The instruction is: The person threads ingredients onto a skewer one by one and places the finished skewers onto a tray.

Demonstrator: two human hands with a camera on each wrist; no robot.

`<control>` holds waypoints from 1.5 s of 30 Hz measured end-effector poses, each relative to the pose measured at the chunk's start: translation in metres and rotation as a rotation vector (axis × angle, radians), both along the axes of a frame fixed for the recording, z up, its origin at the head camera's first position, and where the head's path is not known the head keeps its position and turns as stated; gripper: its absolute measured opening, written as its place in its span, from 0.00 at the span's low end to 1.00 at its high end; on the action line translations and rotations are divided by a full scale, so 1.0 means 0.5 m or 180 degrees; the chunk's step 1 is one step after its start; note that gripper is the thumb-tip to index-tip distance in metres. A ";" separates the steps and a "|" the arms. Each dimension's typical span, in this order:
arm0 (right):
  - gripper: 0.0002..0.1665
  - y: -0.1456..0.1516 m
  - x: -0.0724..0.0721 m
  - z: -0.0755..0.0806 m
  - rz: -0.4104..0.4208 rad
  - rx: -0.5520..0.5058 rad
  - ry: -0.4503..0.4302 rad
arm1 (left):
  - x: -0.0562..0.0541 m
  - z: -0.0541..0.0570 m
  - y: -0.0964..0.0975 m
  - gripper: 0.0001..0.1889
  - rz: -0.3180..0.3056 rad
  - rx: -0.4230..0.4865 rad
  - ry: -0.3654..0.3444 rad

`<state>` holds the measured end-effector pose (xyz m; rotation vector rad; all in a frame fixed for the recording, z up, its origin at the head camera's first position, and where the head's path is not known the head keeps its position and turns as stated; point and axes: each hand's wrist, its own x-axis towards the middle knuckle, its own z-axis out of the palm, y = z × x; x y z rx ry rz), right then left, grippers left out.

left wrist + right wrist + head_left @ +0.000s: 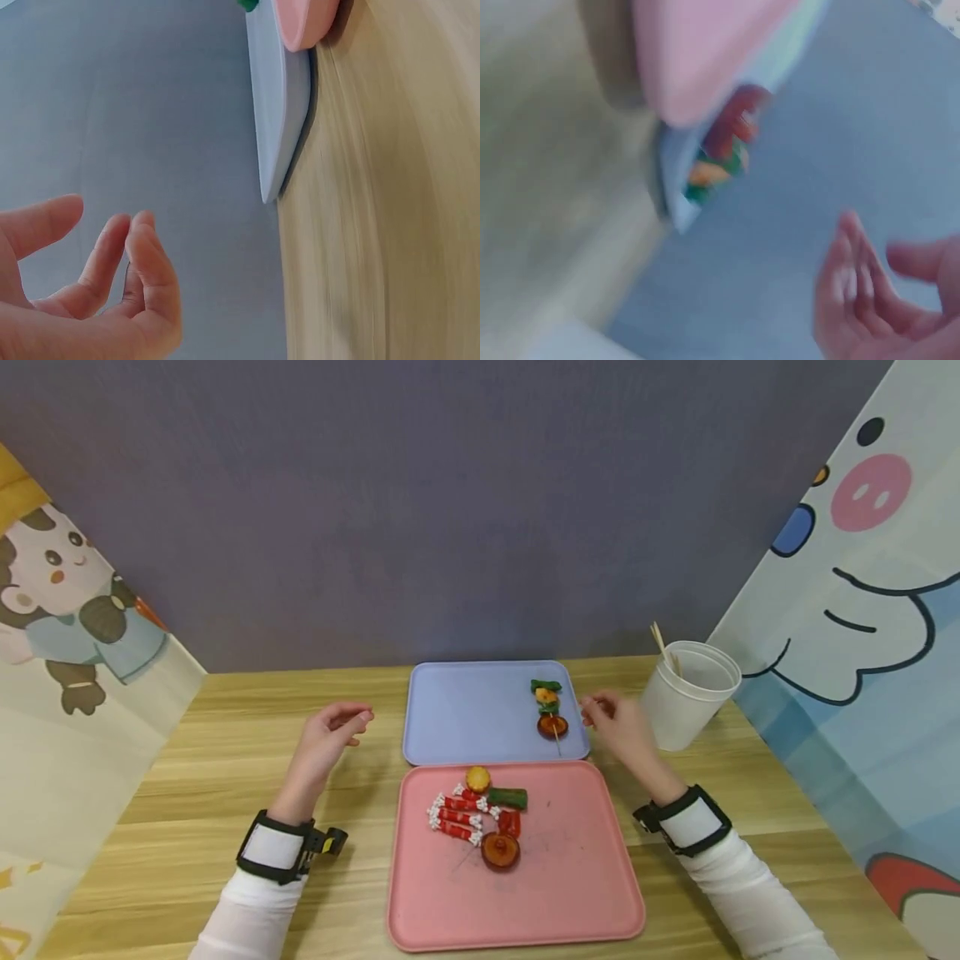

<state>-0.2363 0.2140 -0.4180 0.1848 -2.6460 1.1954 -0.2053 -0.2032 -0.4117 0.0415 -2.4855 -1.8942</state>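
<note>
My left hand (330,735) hovers over the table left of the blue tray (472,714), fingers loosely bent and holding nothing. In the left wrist view its thumb and fingertips stand apart. My right hand (617,727) is just off the blue tray's right edge, also empty, its thumb apart from the fingers in the right wrist view. Close to it on that tray lies a loaded skewer (553,725) with green pieces, a yellow-orange piece and a brown mushroom-like piece. The pink tray (562,893) in front bears several red pieces with white frilly ends (456,817).
Also on the pink tray are a yellow corn-like round (477,779), a green piece (507,797), a red piece (509,823) and a mushroom-like piece (500,851). A white bucket (686,702) with thin wooden sticks (662,643) stands right of my right hand. A grey wall (450,527) rises behind.
</note>
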 end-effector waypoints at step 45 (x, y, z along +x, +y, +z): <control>0.08 0.096 0.026 0.117 -0.1409 0.0335 0.2139 | -0.059 0.019 0.191 0.15 -0.0459 0.0357 0.0012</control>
